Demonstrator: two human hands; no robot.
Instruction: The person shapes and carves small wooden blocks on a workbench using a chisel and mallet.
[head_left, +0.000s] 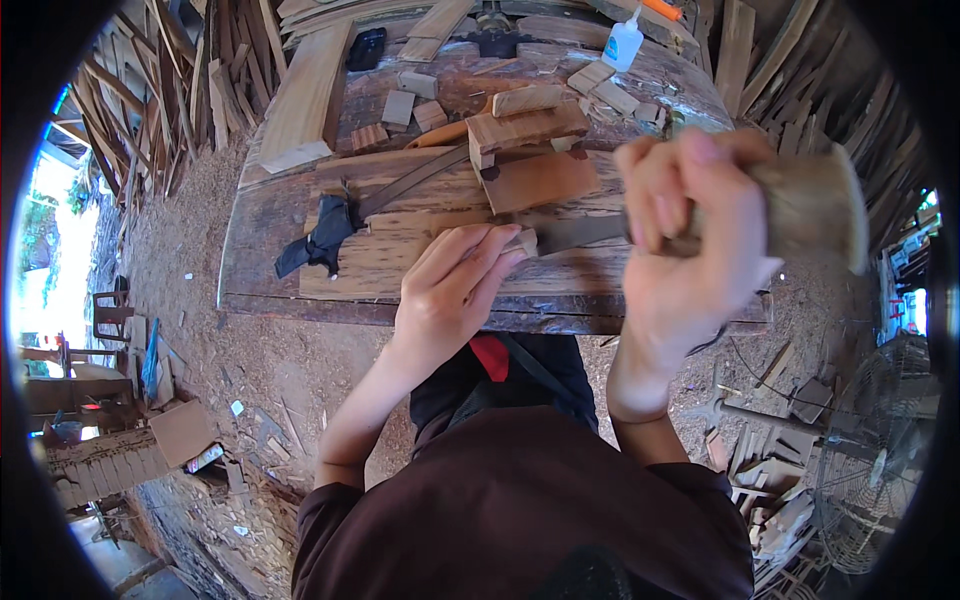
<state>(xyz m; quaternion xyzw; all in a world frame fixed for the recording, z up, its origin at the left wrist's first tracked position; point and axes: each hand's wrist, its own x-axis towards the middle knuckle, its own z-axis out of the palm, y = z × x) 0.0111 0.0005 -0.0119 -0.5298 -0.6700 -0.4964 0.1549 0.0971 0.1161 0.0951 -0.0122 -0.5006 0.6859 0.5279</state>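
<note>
My left hand (pixel 455 285) is closed, pinching a small pale wood block (pixel 526 242) against the board on the workbench. From beside that block a flat metal blade (pixel 582 234) runs right to a dark end by my right hand (pixel 700 215). That hand is raised and closed on a thick brown cylindrical thing (pixel 815 208), smeared by motion; its kind cannot be made out. Just beyond the blade stands a small wooden assembly (pixel 545 180) with a block on top. Left of my left hand lies a long blade (pixel 415 180) with a black-wrapped handle (pixel 330 238).
Wood offcuts (pixel 398 107) and a white glue bottle (pixel 622 42) sit on the far side of the workbench (pixel 262 225). A thick plank (pixel 310 95) lies at far left. Scrap wood leans behind; a caged fan (pixel 875 460) stands at lower right.
</note>
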